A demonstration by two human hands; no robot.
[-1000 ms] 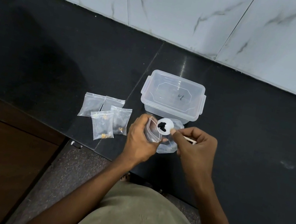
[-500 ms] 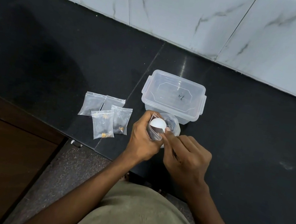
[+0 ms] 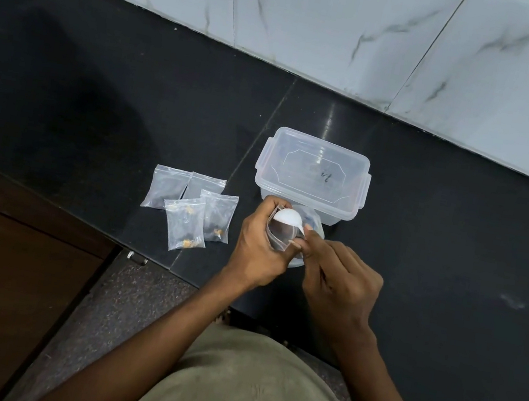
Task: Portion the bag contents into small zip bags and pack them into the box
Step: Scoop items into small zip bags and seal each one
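— Left hand (image 3: 258,244)?
— Curled round a small zip bag (image 3: 280,235), holding its mouth wide.
— Right hand (image 3: 337,277)?
— Pinching a white spoon (image 3: 288,218), bowl tipped over that bag's mouth.
— Box (image 3: 314,173)?
— Clear, lidded, on the black table (image 3: 439,245) just beyond both hands.
— Other bags?
— Four small zip bags (image 3: 191,207) flat just left of the left hand; a larger clear bag (image 3: 316,224) under the hands, mostly hidden.

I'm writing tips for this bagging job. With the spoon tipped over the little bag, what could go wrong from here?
1. The spoon is about as wide as the zip bag's mouth, so bits may spill onto the counter.
2. The left hand alone holds the floppy bag open; it could fold shut.
3. The box is still lidded, and four filled bags wait outside.
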